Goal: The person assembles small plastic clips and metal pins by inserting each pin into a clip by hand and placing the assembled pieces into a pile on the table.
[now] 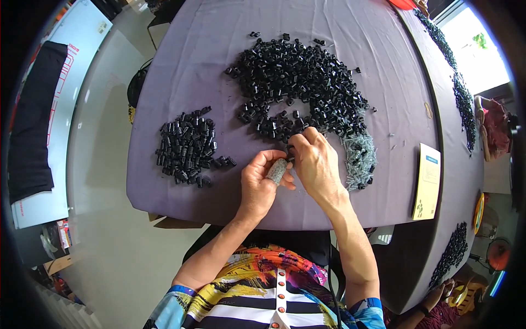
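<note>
My left hand (262, 178) and my right hand (316, 162) meet near the table's front edge, fingers closed in a pinch. A grey knitted sleeve (277, 170) covers the thumb of my left hand. Between the fingertips a small black plastic piece (291, 156) shows in part. What else my right fingers pinch is hidden. Just beyond my hands spreads a large heap of small black plastic pieces (298, 71). Right of my right wrist lies a pile of thin clear pins (359, 164), with a few black pieces on it. On the left is a smaller heap of black pieces (187, 147).
A purple-grey cloth covers the table (181, 71). A yellow booklet (427, 183) lies by its right edge, with a rubber band (428, 110) farther off. A second table at right bears more black pieces (451, 252). Another person's hand (438, 293) shows at lower right.
</note>
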Tool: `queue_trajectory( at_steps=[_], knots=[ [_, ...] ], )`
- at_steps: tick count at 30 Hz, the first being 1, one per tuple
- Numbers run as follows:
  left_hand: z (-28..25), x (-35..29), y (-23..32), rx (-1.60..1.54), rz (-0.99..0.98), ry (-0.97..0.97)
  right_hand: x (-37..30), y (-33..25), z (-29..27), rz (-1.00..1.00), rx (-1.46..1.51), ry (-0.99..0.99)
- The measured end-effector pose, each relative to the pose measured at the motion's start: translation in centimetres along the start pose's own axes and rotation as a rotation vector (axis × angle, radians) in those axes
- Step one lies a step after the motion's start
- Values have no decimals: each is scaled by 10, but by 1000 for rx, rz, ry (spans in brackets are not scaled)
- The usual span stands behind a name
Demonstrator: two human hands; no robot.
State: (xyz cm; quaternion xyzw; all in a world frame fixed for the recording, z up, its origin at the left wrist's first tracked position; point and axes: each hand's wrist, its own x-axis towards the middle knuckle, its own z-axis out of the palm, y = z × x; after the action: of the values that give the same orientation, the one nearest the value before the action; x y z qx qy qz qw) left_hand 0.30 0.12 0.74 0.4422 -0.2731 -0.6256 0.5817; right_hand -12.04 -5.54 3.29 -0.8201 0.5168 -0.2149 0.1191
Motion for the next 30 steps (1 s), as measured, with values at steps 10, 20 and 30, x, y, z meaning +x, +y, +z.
queue_trajectory(
  at_steps=[10,20,30],
  knots=[
    [2,0,1,59,-24,27,-33,10,7,514,1309,161],
    [1,-1,-3,95,-3,-19,-45,1,14,504,1269,231],
    [5,-2,-2,262,43,-30,-48,-3,18,431,1132,199]
  ],
)
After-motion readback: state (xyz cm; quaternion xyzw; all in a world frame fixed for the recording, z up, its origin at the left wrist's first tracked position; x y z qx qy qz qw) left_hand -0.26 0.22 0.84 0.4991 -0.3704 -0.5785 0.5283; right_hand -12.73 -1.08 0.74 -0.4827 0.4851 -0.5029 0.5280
